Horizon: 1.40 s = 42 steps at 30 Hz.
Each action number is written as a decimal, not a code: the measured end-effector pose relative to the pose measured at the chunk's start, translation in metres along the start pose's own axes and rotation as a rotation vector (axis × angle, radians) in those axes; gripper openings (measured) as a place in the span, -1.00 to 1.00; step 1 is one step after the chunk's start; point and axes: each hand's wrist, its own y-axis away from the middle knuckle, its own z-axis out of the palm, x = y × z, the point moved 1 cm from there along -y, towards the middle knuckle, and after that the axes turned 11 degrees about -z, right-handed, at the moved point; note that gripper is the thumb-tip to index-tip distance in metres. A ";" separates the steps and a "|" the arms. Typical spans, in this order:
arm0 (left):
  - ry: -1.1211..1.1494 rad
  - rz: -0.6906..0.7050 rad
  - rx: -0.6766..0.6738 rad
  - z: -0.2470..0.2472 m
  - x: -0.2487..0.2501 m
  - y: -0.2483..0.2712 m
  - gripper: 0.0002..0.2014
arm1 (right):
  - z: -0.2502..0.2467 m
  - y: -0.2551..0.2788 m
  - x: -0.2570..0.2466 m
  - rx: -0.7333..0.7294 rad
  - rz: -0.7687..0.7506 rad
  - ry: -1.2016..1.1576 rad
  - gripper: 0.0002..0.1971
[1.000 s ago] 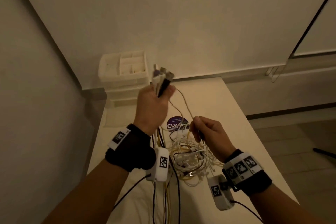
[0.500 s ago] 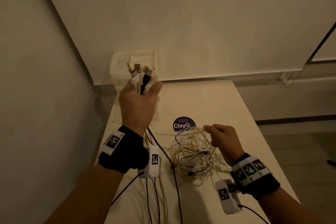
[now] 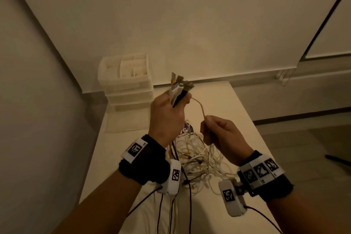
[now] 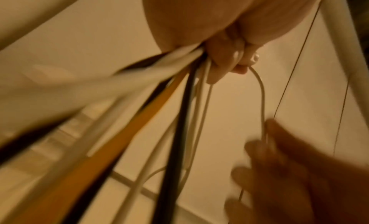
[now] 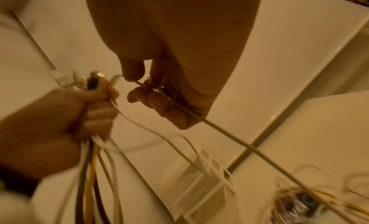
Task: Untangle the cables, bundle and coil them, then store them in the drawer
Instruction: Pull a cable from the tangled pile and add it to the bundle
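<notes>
My left hand [image 3: 169, 114] is raised above the table and grips a bundle of cable ends [image 3: 180, 87], their plugs sticking up out of the fist; white, yellow and black cables [image 4: 179, 117] hang down from it. One thin white cable [image 3: 199, 106] arcs from that fist to my right hand [image 3: 214, 131], which pinches it between thumb and fingers [image 5: 143, 91]. Under both hands a tangle of white and yellow cables [image 3: 197, 157] lies on the white table [image 3: 237, 119]. The white drawer unit [image 3: 127, 80] stands at the table's far left corner.
A round purple sticker [image 3: 187, 129] lies on the table, mostly hidden behind my left hand. Walls run close along the table's left and far sides. To the right the table edge drops to the floor. Black camera leads [image 3: 190, 205] trail from my wrists.
My left hand has swung back right, away from the drawer unit. My right hand has risen off the tangle and now pinches the cable close beside the left fist.
</notes>
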 end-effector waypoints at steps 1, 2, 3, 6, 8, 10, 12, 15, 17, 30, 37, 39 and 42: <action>0.034 -0.003 0.037 -0.004 0.005 -0.007 -0.85 | 0.000 0.004 0.009 0.000 -0.001 0.022 -0.49; 0.055 -0.012 0.072 -0.008 0.008 -0.013 -0.82 | 0.000 0.008 0.019 0.010 -0.001 0.043 -0.50; 0.070 -0.029 0.107 -0.013 0.010 -0.018 -0.80 | 0.000 0.012 0.027 0.024 0.000 0.070 -0.50; 0.205 -0.126 0.189 -0.030 0.008 -0.025 -0.75 | 0.000 0.021 0.049 0.047 0.035 0.135 -0.47; 0.294 -0.158 0.235 -0.040 0.002 -0.028 -0.77 | -0.001 0.024 0.063 0.055 0.084 0.178 -0.44; 0.333 -0.191 0.272 -0.049 -0.006 -0.029 -0.75 | 0.000 0.025 0.073 0.086 0.132 0.185 -0.42; 0.308 -0.225 0.287 -0.058 -0.013 -0.029 -0.75 | 0.002 0.024 0.078 0.133 0.155 0.170 -0.37; 0.191 -0.218 0.370 -0.071 -0.017 -0.030 -0.91 | 0.005 0.014 0.073 0.176 0.151 0.165 -0.37; 0.139 -0.162 0.453 -0.078 -0.014 -0.026 -0.76 | 0.007 0.004 0.060 0.166 0.128 0.151 -0.41; -0.136 -0.077 -0.176 -0.012 -0.022 0.010 -0.82 | 0.029 -0.031 -0.029 0.125 0.039 -0.153 -0.52; -0.040 -0.144 0.046 -0.023 -0.015 -0.011 -0.73 | 0.019 -0.003 0.018 -0.110 -0.001 0.099 -0.67; -0.013 -0.149 0.105 -0.029 -0.015 -0.017 -0.78 | 0.018 0.002 0.034 -0.111 -0.028 0.203 -0.74; 0.005 -0.162 0.131 -0.033 -0.017 -0.013 -0.75 | 0.018 -0.004 0.039 -0.070 -0.092 0.252 -0.78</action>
